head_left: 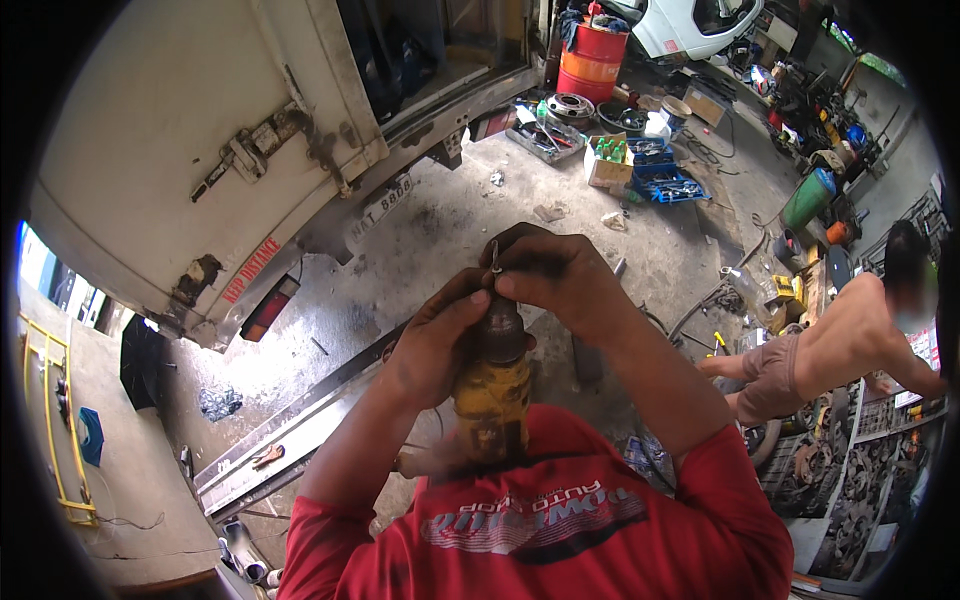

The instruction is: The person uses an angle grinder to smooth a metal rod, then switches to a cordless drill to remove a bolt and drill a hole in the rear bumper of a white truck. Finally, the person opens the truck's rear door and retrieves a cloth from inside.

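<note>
A grimy yellow power tool [488, 405], probably a drill, is held upright against my red-shirted body, its dark nose pointing up. My left hand [440, 340] is closed around the tool's dark front end. My right hand [540, 280] has thumb and fingers pinched on a small shiny metal piece [496, 258] at the tip, likely a bit. My fingers partly hide where the piece meets the tool, and the tool's lower part runs out of sight against the shirt.
A white truck rear [130, 140] fills the upper left. Long rails [260, 470] lie left below. A red drum [590, 70], bottle box [607, 165] and blue tool trays [668, 180] stand behind. A shirtless co-worker [830, 350] bends at the right among scattered parts.
</note>
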The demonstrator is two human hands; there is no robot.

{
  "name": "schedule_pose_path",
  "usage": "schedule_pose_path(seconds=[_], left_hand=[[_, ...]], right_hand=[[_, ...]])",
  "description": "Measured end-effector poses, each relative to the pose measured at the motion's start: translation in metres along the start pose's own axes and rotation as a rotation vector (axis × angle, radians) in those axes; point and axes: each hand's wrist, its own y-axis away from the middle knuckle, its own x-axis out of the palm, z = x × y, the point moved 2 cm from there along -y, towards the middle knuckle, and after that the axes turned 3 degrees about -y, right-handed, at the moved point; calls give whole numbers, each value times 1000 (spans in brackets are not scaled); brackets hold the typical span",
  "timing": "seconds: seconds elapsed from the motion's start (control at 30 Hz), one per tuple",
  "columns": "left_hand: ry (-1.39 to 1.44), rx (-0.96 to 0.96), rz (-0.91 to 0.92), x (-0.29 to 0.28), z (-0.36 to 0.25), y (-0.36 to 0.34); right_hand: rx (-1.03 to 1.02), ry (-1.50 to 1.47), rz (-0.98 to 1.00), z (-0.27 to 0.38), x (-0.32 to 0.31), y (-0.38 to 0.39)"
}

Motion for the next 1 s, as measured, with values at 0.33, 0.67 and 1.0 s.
schedule_pose_path(seconds=[0.33, 0.67, 1.0], left_hand=[[-148, -22, -41, 10, -9, -12], [-276, 95, -115, 21, -1, -16], [-321, 158, -160, 25, 4, -21]], right_hand=[[-125, 110, -31, -4, -5, 4], [-44, 396, -71, -19, -3, 42], [183, -223, 7, -21, -11, 30]])
